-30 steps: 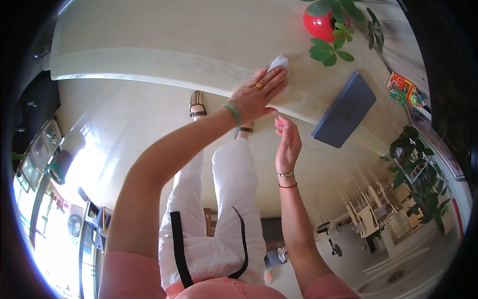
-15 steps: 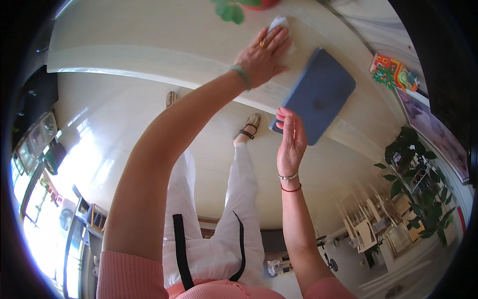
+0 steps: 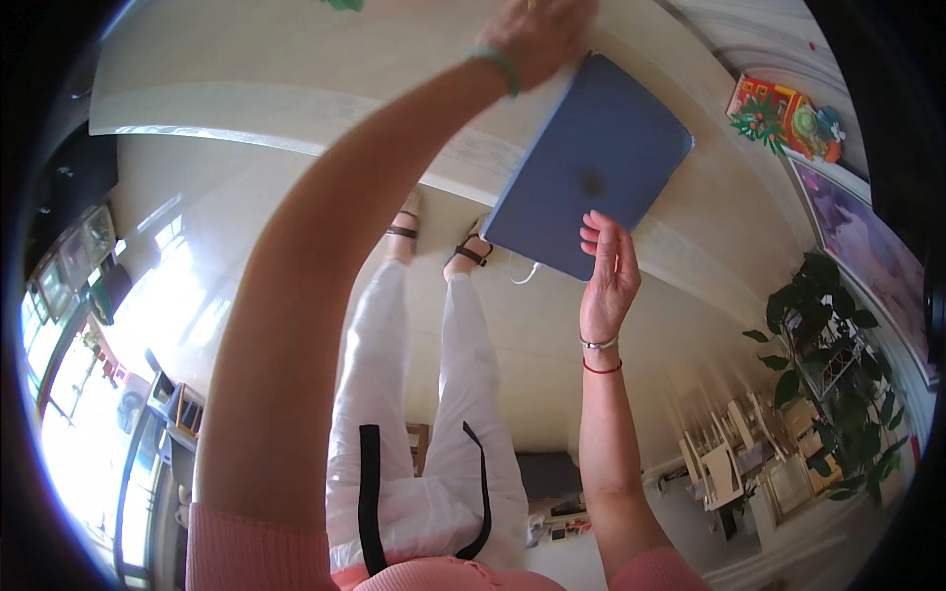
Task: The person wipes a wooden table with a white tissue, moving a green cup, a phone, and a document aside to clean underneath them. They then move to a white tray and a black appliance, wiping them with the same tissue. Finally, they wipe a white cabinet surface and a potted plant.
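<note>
Partly cropped, left hand [image 3: 537, 34]; right hand [image 3: 609, 281] touches blue tablet [image 3: 591, 163].

tablet [image 3: 591, 163] on table [image 3: 246, 59] | left hand [image 3: 537, 34] behind | right hand [image 3: 609, 286] before

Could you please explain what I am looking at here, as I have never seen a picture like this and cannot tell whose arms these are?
This is one view from a wide fisheye camera worn on a person's head, looking down, so straight edges bend. Both bare arms are the wearer's own. The left hand reaches across the pale counter, partly out of frame. The right hand is open, its fingers touching the near edge of a flat blue tablet on the counter. Below are the wearer's white trousers and sandals.
</note>
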Tool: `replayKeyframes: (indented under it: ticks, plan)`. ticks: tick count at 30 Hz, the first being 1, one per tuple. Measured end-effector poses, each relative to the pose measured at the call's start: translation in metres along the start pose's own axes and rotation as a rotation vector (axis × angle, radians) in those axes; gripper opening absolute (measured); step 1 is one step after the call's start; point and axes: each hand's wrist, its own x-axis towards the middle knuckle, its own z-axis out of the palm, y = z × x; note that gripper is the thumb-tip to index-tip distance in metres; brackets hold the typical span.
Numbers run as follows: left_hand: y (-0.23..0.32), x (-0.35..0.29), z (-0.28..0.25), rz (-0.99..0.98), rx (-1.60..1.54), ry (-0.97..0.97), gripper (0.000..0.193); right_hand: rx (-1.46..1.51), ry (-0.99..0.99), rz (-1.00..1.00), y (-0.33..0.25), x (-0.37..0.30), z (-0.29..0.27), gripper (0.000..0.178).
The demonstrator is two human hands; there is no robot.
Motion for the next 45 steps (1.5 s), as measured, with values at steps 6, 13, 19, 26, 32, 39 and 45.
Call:
replayKeyframes:
  ticks: [6,13,19,26,32,39,45]
  plan:
    - [0.005,-0.180,-0.070,0.101,-0.481,-0.021,0.054,0.026,-0.057,-0.019,-0.017,-0.005,0.019,0.026]
    - [-0.048,-0.293,-0.111,0.091,-0.604,-0.297,0.055,0.022,-0.053,-0.046,-0.024,0.004,0.040,0.023]
    - [-0.001,-0.106,-0.113,-0.035,-0.653,0.101,0.057,0.009,-0.043,-0.038,-0.025,0.009,0.048,0.018]
    - [-0.002,0.042,-0.018,-0.547,-0.222,0.133,0.072,0.006,-0.076,-0.100,-0.031,0.018,0.053,0.022]
    - [0.003,0.033,-0.024,-0.530,-0.276,0.208,0.083,-0.018,-0.082,-0.089,-0.024,0.020,0.055,0.022]
    - [0.008,-0.047,-0.045,-0.338,-0.431,0.078,0.078,-0.019,-0.129,-0.257,-0.084,0.101,0.094,0.026]
    - [-0.022,-0.081,-0.059,-0.334,-0.629,0.271,0.043,-0.250,-0.205,-0.601,-0.067,0.156,0.155,0.031]
